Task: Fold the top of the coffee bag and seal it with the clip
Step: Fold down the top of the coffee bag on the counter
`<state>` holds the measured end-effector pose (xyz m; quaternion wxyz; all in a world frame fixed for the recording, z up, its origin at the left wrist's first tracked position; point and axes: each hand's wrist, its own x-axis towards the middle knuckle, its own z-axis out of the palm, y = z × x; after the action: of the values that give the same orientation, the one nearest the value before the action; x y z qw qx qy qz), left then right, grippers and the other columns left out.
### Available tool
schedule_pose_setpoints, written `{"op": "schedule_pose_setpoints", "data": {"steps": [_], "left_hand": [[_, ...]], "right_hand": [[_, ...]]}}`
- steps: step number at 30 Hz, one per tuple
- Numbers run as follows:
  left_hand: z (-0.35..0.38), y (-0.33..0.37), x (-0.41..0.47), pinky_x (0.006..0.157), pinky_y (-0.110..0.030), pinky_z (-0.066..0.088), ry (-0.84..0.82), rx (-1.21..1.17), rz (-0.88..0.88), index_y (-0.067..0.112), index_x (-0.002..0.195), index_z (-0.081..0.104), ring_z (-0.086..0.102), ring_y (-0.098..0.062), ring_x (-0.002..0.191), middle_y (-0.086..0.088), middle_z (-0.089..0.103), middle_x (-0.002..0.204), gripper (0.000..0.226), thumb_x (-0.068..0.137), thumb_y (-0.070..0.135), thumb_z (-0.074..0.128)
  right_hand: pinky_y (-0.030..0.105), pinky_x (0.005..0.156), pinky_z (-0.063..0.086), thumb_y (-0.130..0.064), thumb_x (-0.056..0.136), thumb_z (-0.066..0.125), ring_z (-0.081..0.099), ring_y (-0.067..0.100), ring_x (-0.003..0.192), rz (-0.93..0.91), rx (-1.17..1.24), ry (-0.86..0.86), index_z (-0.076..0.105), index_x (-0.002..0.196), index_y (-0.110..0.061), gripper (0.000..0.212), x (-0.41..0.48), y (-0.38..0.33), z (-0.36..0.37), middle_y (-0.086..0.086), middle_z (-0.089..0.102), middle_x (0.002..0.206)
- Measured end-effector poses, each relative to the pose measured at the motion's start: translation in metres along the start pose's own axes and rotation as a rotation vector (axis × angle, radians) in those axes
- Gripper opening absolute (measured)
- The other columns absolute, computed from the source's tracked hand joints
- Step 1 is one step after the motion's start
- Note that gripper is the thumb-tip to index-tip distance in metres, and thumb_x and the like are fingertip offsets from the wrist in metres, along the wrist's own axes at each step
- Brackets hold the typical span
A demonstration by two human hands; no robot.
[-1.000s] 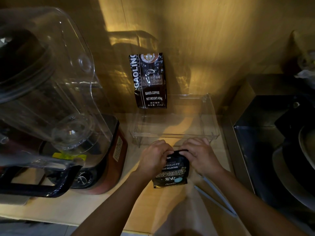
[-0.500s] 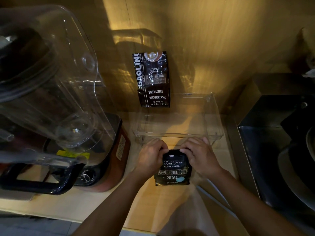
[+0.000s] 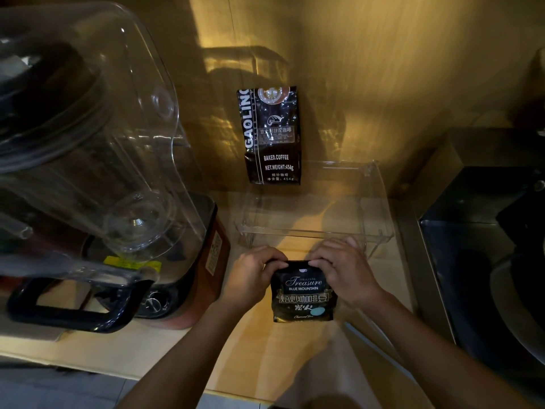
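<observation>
A small black coffee bag (image 3: 302,293) marked "Treasure Blue Mountain" stands on the wooden counter (image 3: 177,349) in front of me. My left hand (image 3: 253,276) pinches the bag's top left corner. My right hand (image 3: 343,270) pinches the top right corner. The top edge is rolled down between my fingers. No clip shows anywhere in the view.
A taller black coffee bag (image 3: 272,135) leans on the back wall. A clear plastic tray (image 3: 318,228) sits just behind my hands. A large blender (image 3: 97,178) with a clear cover fills the left. A dark sink (image 3: 483,261) lies to the right.
The bag's top has been rolled further down and the bag stands straighter, more of its front label showing. Both hands stayed at its top corners.
</observation>
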<state>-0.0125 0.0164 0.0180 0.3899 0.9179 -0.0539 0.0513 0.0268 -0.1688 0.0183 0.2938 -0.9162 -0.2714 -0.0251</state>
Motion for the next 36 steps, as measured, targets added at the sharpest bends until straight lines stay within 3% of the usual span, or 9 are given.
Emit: {"op": "schedule_pose_setpoints", "data": {"steps": [9,12,17,27,29,33,36], "left_hand": [[0.001,-0.002,-0.005,0.066,-0.036,0.049,0.038,0.143,0.102,0.010,0.079,0.064,0.063,-0.025,0.076,-0.009,0.070,0.078,0.011,0.085,0.016,0.057],[-0.001,-0.003,-0.006,0.065,-0.033,0.049,0.062,0.133,0.134,0.010,0.079,0.066,0.064,-0.023,0.073,-0.008,0.071,0.076,0.015,0.084,0.019,0.056],[0.000,-0.008,-0.009,0.069,-0.020,0.040,0.070,0.031,0.102,0.006,0.082,0.065,0.061,-0.020,0.077,-0.010,0.068,0.080,0.003,0.082,0.008,0.062],[0.009,-0.016,-0.012,0.060,-0.031,0.045,0.166,-0.009,0.039,0.007,0.071,0.063,0.060,-0.020,0.065,-0.008,0.067,0.069,0.009,0.080,0.008,0.064],[0.010,-0.018,-0.012,0.061,-0.031,0.046,0.151,-0.166,-0.026,0.008,0.071,0.064,0.059,-0.015,0.064,-0.005,0.065,0.068,0.011,0.082,0.009,0.062],[0.013,-0.016,-0.011,0.069,-0.034,0.045,0.101,-0.644,-0.332,0.011,0.070,0.060,0.056,-0.016,0.072,-0.004,0.060,0.072,0.015,0.080,0.001,0.060],[0.020,-0.013,-0.012,0.073,-0.034,0.048,0.067,-0.781,-0.402,0.012,0.069,0.059,0.059,-0.019,0.079,-0.005,0.063,0.078,0.018,0.076,-0.004,0.061]], "right_hand": [[0.038,0.079,0.036,-0.008,0.079,0.064,0.061,0.026,0.081,-0.119,-0.145,-0.050,0.067,0.083,-0.005,0.007,0.004,-0.015,-0.002,0.011,0.069,0.081],[0.032,0.076,0.029,-0.008,0.079,0.063,0.060,0.026,0.075,-0.093,-0.101,-0.029,0.066,0.075,-0.004,0.006,0.006,-0.016,0.005,0.012,0.068,0.075],[0.029,0.078,0.028,-0.010,0.080,0.062,0.059,0.024,0.076,-0.029,-0.026,-0.033,0.065,0.072,-0.008,0.008,0.008,-0.012,0.009,0.008,0.068,0.076],[0.023,0.073,0.022,-0.011,0.080,0.063,0.057,0.021,0.075,-0.007,0.003,-0.005,0.066,0.071,-0.011,0.009,0.007,-0.010,0.009,0.005,0.068,0.076],[0.024,0.073,0.023,-0.012,0.080,0.063,0.057,0.022,0.075,0.014,0.027,0.002,0.066,0.071,-0.010,0.010,0.007,-0.010,0.009,0.006,0.068,0.075],[0.029,0.076,0.031,-0.012,0.080,0.063,0.056,0.024,0.076,0.058,0.076,0.008,0.065,0.070,-0.008,0.011,0.007,-0.011,0.013,0.009,0.067,0.074],[0.032,0.076,0.034,-0.015,0.080,0.063,0.054,0.023,0.079,0.139,0.129,0.030,0.066,0.071,-0.010,0.011,0.004,-0.007,0.014,0.007,0.068,0.077]]}}
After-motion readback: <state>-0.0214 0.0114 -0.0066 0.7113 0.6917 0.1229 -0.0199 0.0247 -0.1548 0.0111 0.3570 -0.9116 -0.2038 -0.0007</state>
